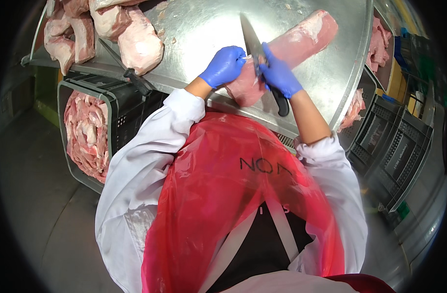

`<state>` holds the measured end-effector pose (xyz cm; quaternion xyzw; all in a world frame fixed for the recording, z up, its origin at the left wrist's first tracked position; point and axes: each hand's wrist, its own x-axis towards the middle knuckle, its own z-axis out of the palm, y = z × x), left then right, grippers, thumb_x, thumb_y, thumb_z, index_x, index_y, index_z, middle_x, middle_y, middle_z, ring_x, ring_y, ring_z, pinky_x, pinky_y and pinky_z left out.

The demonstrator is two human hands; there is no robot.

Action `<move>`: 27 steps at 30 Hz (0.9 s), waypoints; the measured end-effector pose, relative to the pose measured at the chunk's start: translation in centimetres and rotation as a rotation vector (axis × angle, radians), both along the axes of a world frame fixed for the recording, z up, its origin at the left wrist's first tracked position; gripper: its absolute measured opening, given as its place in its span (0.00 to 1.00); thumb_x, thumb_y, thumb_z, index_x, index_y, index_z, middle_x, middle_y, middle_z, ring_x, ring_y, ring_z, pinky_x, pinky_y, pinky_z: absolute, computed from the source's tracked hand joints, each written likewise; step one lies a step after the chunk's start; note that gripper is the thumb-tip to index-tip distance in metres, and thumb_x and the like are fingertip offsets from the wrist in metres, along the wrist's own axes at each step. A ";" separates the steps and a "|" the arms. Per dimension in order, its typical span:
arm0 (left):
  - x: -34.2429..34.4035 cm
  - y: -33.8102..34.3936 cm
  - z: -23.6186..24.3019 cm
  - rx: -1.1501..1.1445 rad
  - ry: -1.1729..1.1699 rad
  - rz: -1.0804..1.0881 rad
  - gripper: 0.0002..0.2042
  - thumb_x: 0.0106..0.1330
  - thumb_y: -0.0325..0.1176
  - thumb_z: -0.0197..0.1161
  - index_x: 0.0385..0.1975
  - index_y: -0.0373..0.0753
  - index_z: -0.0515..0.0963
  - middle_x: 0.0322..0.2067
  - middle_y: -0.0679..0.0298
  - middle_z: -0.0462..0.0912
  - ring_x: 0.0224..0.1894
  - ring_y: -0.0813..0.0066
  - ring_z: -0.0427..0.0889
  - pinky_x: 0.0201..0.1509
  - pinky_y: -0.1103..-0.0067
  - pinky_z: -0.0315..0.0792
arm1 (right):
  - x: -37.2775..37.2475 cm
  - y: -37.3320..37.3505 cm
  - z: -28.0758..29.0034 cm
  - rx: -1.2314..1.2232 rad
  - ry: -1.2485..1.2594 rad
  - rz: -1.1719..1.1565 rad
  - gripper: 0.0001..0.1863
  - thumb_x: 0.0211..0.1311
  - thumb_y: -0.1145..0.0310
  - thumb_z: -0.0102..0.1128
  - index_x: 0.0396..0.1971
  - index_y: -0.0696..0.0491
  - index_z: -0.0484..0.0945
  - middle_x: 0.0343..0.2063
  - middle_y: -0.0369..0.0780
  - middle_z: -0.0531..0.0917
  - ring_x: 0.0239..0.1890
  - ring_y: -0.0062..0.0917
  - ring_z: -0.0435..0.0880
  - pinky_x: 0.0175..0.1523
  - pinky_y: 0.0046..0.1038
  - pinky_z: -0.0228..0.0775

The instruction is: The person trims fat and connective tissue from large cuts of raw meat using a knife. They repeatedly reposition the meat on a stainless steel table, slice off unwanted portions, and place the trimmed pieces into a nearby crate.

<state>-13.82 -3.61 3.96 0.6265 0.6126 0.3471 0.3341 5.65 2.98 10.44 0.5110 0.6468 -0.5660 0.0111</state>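
A long, pale pink boneless loin of meat [304,41] lies slantwise on the metal table. My right hand [281,74], in a blue glove, is closed around a knife [251,35] above the loin. Its blade points away from me, and the black handle's end sticks out below my palm. My left hand [223,67], also gloved in blue, is closed beside the loin's near end. Between its fingertips is a small whitish strip [247,57], seemingly fat or membrane, close to the blade.
Large meat cuts [140,46] lie at the table's far left, beside a second knife [138,82] at the edge. A dark crate [111,93] of trimmings stands below left. More meat [378,44] and stacked black crates [392,141] stand right of the metal table [204,29].
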 end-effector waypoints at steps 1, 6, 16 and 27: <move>0.1 0.1 0.3 -0.026 0.021 0.003 0.07 0.63 0.31 0.60 0.32 0.33 0.80 0.31 0.47 0.81 0.36 0.47 0.80 0.42 0.63 0.74 | 0.7 -0.6 0.2 -0.009 -0.018 0.078 0.39 0.69 0.68 0.50 0.76 0.52 0.45 0.27 0.51 0.83 0.25 0.33 0.84 0.35 0.34 0.77; 0.0 -1.3 1.8 -0.012 0.004 0.078 0.07 0.63 0.30 0.58 0.32 0.33 0.80 0.33 0.47 0.81 0.37 0.45 0.80 0.44 0.61 0.74 | 6.6 -3.6 8.4 -0.418 -0.080 0.185 0.37 0.72 0.69 0.48 0.78 0.41 0.46 0.22 0.38 0.77 0.19 0.20 0.75 0.26 0.23 0.71; -7.5 -9.8 13.5 0.089 -0.205 0.648 0.06 0.66 0.25 0.64 0.42 0.35 0.82 0.32 0.70 0.80 0.33 0.82 0.77 0.38 0.84 0.71 | 4.6 -4.4 5.0 -0.539 0.164 0.454 0.37 0.72 0.70 0.49 0.77 0.35 0.48 0.27 0.38 0.80 0.22 0.19 0.78 0.29 0.24 0.73; -26.6 -32.9 15.4 -0.543 1.318 0.806 0.16 0.61 0.31 0.65 0.49 0.34 0.81 0.54 0.45 0.79 0.56 0.44 0.77 0.61 0.60 0.71 | 16.8 26.1 -3.6 0.229 0.123 -0.289 0.41 0.65 0.71 0.53 0.76 0.54 0.47 0.22 0.38 0.80 0.18 0.20 0.76 0.24 0.25 0.72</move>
